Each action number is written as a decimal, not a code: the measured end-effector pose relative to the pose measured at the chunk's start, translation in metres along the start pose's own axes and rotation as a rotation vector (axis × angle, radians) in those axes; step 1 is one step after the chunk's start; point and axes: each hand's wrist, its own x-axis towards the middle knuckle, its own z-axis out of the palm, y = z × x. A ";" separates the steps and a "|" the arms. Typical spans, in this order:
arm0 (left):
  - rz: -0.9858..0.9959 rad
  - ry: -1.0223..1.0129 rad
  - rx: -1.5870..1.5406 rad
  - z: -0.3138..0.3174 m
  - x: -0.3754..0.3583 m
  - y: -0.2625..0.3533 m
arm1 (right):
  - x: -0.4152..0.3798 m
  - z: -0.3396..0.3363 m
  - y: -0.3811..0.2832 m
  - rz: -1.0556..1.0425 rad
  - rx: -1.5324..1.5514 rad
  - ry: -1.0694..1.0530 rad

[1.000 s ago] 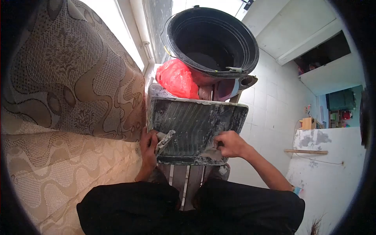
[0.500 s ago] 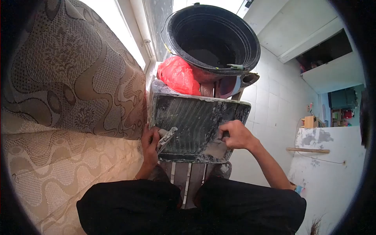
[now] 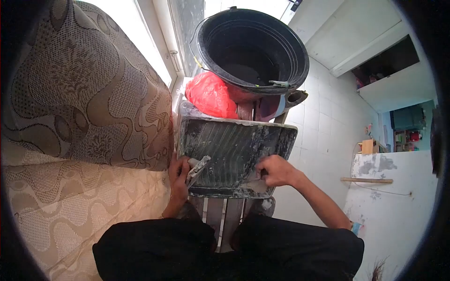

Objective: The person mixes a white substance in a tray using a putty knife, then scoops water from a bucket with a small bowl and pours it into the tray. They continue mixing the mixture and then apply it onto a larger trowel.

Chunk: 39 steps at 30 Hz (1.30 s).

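Observation:
A black ribbed tray (image 3: 220,145), smeared with pale grey residue, lies on a slatted wooden bench (image 3: 214,213). At the tray's left edge my left hand (image 3: 179,174) is closed on a flat tool (image 3: 198,169) coated with grey paste. My right hand (image 3: 277,171) is closed over the tray's right part, its fingers curled down beside a patch of grey paste (image 3: 255,186). What those fingers hold, if anything, is hidden.
Behind the tray stand a large black bucket (image 3: 253,51) and a red plastic bag (image 3: 211,95). A patterned curtain (image 3: 93,93) hangs at the left. At the right, a wooden stick (image 3: 367,180) lies near a stained white wall.
The tray, bucket and bag appear slightly lower in view. My right hand has shifted slightly left and down over the tray. My left hand keeps its hold on the tool.

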 end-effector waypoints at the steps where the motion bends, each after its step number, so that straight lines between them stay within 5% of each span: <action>1: 0.008 -0.065 -0.023 -0.005 0.002 -0.005 | -0.001 -0.004 -0.006 -0.001 0.012 -0.017; 6: -0.014 -0.112 0.025 -0.005 0.001 0.002 | -0.002 -0.024 -0.007 0.065 0.083 0.114; 9: 0.049 -0.103 0.018 -0.001 0.003 0.003 | 0.002 0.005 0.001 -0.003 -0.001 -0.076; 14: 0.081 -0.124 0.004 -0.004 0.003 0.003 | -0.006 -0.029 -0.022 0.035 0.161 0.021; 18: 0.048 -0.049 0.019 -0.001 0.001 0.000 | -0.005 -0.012 -0.008 0.069 0.140 -0.114; 25: 0.066 -0.080 0.043 -0.003 0.001 0.005 | -0.003 -0.020 -0.018 0.021 0.018 0.100; 27: 0.081 -0.101 0.074 -0.002 0.002 0.005 | 0.003 0.004 -0.006 0.067 -0.023 -0.087; 31: 0.071 -0.096 0.016 0.000 0.001 0.007 | -0.009 -0.021 -0.013 0.002 0.175 -0.068; 39: 0.071 -0.078 0.019 0.001 0.003 0.005 | -0.005 -0.013 0.000 0.053 -0.154 -0.116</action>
